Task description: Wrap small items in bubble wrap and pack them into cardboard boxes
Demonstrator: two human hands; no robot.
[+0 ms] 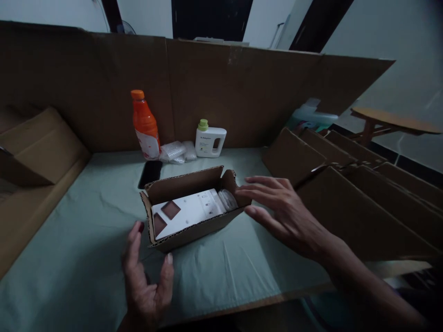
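An open cardboard box stands on the cloth-covered table in front of me. Inside it lies a white carton printed with brown diamond shapes, and clear bubble wrap fills the right end. My left hand is just off the box's near left corner, thumb and fingers apart, holding nothing. At the other end my right hand is stretched out flat beside the box's right side. Its fingertips are at the right edge; I cannot tell whether they touch it.
Behind the box are a black phone, an orange bottle, bubble-wrap pieces and a white jug with a green cap. Cardboard panels wall the back. Cardboard boxes stand at left and right.
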